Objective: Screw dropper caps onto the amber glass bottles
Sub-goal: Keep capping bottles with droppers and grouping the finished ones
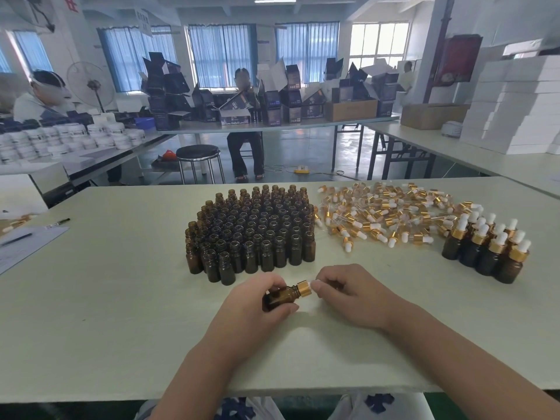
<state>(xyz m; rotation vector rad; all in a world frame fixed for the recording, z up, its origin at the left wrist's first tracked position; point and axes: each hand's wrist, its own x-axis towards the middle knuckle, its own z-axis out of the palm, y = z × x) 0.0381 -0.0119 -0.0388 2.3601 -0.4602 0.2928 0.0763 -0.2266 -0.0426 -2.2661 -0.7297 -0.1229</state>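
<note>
My left hand (257, 301) grips an amber glass bottle (280, 298) tipped on its side, neck pointing right, just above the table. A gold dropper cap (304, 288) sits on that neck, and my right hand (348, 292) pinches its white bulb end. Behind my hands stands a dense block of several uncapped amber bottles (251, 231). A loose heap of gold and white dropper caps (385, 213) lies to the right of the block. Several capped bottles (488, 247) stand together at the far right.
The pale table (121, 298) ends at a front edge just below my forearms. A paper sheet with a pen (18, 241) lies at the left edge. Other tables with white jars, dark boxes, a stool (198, 156) and seated people fill the room behind.
</note>
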